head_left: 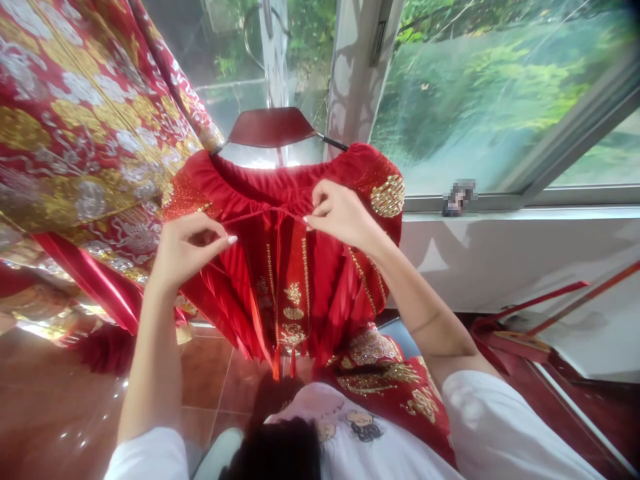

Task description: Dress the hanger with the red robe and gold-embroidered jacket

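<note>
A red pleated skirt with gold embroidery hangs by its gathered waist from a dark red hanger. Along the front of the waist runs a thin red drawstring, crossed or knotted at the middle. My left hand pinches one side of the cord between thumb and fingers, and my right hand pinches the other side. The cord looks stretched between them. Two red tassels dangle below the skirt's front panel. Another red cloth with gold embroidery lies across my lap.
At the left hangs a large red, gold and silver embroidered garment. Behind the hanger are windows with a sill, bearing a small blurred item. A reddish dustpan or broom-like object stands low at the right. The floor is brown tile.
</note>
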